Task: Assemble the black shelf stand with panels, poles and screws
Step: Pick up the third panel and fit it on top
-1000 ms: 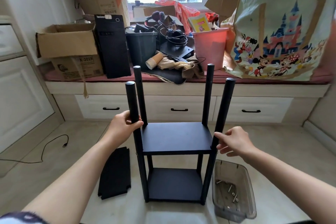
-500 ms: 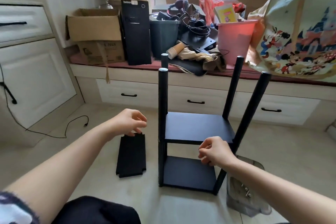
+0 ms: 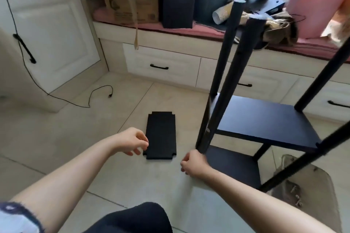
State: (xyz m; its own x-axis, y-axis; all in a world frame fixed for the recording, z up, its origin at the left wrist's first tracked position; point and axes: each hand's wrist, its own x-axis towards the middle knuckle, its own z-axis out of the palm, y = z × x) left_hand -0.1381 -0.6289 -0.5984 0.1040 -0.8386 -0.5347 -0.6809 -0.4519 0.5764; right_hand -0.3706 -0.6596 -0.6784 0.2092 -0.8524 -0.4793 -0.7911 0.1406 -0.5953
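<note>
Within the last second I took both hands off the poles and swung my view down and left, toward the floor. The left hand now hovered at the near left edge of the spare panel, which lay flat on the tiles; fingers loosely curled, holding nothing, contact with the panel not clear. The right hand had dropped low beside the foot of the near left pole, fingers curled; I could not tell whether it touched the pole. The shelf stand stood on the floor just right of the panel, two panels fitted, four poles rising bare above the upper one. The screws sat in the clear tub at far right. My reading: the third panel came next, to go onto the pole tops; about two thirds done.
</note>
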